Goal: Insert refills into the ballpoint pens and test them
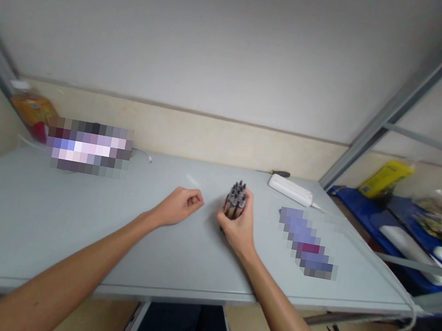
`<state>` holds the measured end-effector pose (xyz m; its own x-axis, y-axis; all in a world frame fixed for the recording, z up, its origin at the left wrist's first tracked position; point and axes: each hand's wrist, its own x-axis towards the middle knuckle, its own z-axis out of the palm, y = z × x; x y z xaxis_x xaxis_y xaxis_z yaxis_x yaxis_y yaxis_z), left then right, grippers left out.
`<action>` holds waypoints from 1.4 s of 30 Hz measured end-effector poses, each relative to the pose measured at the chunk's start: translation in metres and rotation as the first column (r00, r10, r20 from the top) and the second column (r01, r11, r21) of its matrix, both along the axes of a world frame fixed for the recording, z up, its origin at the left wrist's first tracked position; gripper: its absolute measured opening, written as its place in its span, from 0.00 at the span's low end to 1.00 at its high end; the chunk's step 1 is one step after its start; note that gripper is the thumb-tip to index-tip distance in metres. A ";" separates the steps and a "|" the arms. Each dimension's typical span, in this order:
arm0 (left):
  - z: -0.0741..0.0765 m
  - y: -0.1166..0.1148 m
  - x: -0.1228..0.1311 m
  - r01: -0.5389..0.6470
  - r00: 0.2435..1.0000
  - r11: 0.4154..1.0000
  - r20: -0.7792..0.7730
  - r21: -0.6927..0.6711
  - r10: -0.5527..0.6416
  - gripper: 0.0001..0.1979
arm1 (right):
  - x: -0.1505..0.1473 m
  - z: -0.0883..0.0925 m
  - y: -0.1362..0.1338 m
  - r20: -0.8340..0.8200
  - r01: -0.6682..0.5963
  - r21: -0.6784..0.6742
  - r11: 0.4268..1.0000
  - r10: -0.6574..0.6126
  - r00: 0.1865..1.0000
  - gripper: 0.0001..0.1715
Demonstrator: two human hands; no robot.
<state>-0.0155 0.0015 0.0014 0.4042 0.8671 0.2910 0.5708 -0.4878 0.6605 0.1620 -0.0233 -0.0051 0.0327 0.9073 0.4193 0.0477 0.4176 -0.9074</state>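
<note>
My right hand [243, 227] is wrapped round an upright bundle of pens [236, 198], several of them, with dark tips pointing up. Thumb and fingers press in from both sides, and the bundle's lower part is partly hidden by the hand. A small spot of red shows at its left side. To the left of the bundle and apart from it, my left hand [179, 207] rests at the table [135, 264] with its fingers curled closed. Nothing shows in that hand.
A white power strip [290, 190] and a screwdriver [280, 173] lie at the back right. Two blurred-out objects are on the table, one right of my hand, one at the back left near an orange bottle [36, 109]. A metal post [362, 139] rises at the right.
</note>
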 end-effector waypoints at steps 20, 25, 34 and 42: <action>-0.001 0.000 -0.001 -0.001 1.000 1.000 0.007 0.002 0.001 0.10 | 0.001 -0.006 0.000 0.119 0.044 -0.038 0.998 -0.039 0.992 0.09; -0.001 0.000 -0.001 0.000 1.000 1.000 0.004 -0.006 0.000 0.10 | -0.001 -0.008 0.000 0.124 0.054 -0.021 0.998 -0.051 0.991 0.11; 0.000 0.000 -0.001 0.004 1.000 1.000 0.001 -0.004 -0.004 0.10 | -0.002 -0.005 -0.001 0.087 0.052 -0.050 0.997 -0.047 0.995 0.13; 0.001 -0.001 -0.001 0.000 1.000 1.000 0.009 -0.002 0.000 0.10 | -0.002 0.005 -0.001 0.044 0.083 -0.081 0.993 -0.080 0.996 0.10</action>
